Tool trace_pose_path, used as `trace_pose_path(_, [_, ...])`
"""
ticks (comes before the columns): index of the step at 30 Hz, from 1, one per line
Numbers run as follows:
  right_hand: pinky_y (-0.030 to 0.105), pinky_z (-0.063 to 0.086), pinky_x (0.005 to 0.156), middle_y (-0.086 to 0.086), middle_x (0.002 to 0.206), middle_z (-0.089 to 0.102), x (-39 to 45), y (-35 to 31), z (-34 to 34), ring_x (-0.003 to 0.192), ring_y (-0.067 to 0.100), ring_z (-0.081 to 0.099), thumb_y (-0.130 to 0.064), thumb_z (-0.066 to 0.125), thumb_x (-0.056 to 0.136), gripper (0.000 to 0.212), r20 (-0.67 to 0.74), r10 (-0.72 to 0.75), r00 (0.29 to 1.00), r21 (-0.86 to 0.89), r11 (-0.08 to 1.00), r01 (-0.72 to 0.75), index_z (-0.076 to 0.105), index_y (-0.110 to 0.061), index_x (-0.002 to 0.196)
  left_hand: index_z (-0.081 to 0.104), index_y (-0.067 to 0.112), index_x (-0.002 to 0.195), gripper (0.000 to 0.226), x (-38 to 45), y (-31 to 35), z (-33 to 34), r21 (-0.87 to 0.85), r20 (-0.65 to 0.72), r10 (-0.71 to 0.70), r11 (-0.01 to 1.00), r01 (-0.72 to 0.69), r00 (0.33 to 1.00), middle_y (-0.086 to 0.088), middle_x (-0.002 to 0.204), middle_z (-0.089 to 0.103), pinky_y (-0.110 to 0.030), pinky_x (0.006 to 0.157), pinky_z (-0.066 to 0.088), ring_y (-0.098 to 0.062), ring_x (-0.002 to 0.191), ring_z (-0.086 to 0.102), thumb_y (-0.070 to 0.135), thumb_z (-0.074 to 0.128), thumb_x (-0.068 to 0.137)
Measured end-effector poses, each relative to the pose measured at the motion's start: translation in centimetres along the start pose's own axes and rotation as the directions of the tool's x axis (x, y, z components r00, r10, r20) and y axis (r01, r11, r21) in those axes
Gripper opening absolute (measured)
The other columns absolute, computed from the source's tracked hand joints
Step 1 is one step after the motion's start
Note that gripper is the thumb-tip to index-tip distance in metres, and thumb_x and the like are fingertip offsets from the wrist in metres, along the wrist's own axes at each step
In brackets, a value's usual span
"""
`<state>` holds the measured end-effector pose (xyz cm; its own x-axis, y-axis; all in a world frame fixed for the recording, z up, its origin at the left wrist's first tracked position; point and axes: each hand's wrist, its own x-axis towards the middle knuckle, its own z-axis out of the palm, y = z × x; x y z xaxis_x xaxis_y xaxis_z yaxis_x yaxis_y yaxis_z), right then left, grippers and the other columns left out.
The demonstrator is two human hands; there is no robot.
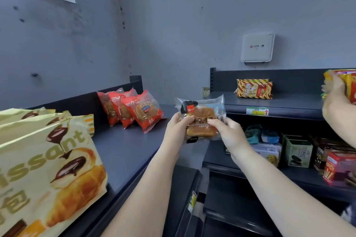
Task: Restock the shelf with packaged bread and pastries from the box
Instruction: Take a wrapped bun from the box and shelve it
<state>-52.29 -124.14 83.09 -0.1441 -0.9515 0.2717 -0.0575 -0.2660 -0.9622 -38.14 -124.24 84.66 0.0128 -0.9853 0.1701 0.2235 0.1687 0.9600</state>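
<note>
Croissant bags (48,159) crowd the near left of the dark shelf (123,152); beyond them stand red pastry packs (134,109). Left hand (178,127) and right hand (229,134) pinch a clear-wrapped bread pack (202,119) above the shelf's right end, best set down on the bare room beside the red packs, short of the edge.

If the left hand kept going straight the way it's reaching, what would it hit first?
Probably nothing soon: the left hand, gripping the clear-wrapped bread, points over bare shelf top toward the wall; the red packets sit leftward. Depth is unclear.

The croissant bags (44,169) and another person's packet (344,84) are cut off by the edges.
</note>
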Motion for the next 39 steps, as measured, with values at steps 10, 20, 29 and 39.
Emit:
trace_pose_path(10, [0.033, 0.047, 0.087, 0.004, 0.098, 0.070, 5.3, 1.2, 1.3, 0.098, 0.022, 0.064, -0.031, 0.065, 0.084, 0.010, 0.083, -0.009, 0.997, 0.024, 1.000, 0.007, 0.067, -0.024, 0.090, 0.059, 0.016, 0.094, 0.008, 3.9, -0.1, 0.0, 0.082, -0.065, 0.062, 0.995, -0.057, 0.996, -0.003, 0.087, 0.066, -0.025, 0.067, 0.055, -0.014, 0.072, 0.066, 0.010, 0.054, 0.093])
trace_pose_path(20, [0.035, 0.046, 0.092, 0.003, 0.104, 0.069, 11.4, 2.5, 1.1, 0.104, 0.022, 0.062, -0.036, 0.064, 0.084, 0.034, 0.144, -0.033, 0.989, 0.065, 0.998, 0.024, 0.066, -0.015, 0.111, 0.058, 0.022, 0.095, 0.007, 8.2, -0.1, 1.6, 0.156, -0.163, 0.082, 0.986, -0.056, 0.983, -0.005, 0.098, 0.068, -0.041, 0.089, 0.054, -0.027, 0.096, 0.067, 0.016, 0.056, 0.092])
trace_pose_path(29, [0.038, 0.048, 0.097, 0.001, 0.093, 0.071, 15.7, 3.3, 3.2, 0.103, 0.026, 0.065, -0.031, 0.066, 0.085, 0.009, 0.222, -0.058, 0.973, 0.200, 0.980, 0.013, 0.066, -0.022, 0.086, 0.054, 0.016, 0.112, 0.019, 12.0, 0.8, 1.6, 0.254, -0.240, 0.136, 0.964, -0.073, 0.961, -0.003, 0.097, 0.065, -0.027, 0.076, 0.054, -0.016, 0.081, 0.065, 0.016, 0.056, 0.093])
trace_pose_path(39, [0.014, 0.045, 0.063, 0.000, 0.087, 0.066, 22.7, 0.7, 6.5, 0.076, 0.006, 0.060, -0.029, 0.071, 0.081, 0.013, 0.279, -0.105, 0.955, 0.225, 0.973, 0.041, 0.061, -0.022, 0.083, 0.051, 0.011, 0.123, 0.033, 18.8, 3.3, 0.2, 0.385, -0.301, 0.233, 0.917, -0.105, 0.925, -0.002, 0.099, 0.061, -0.033, 0.079, 0.049, -0.019, 0.089, 0.061, 0.022, 0.055, 0.091])
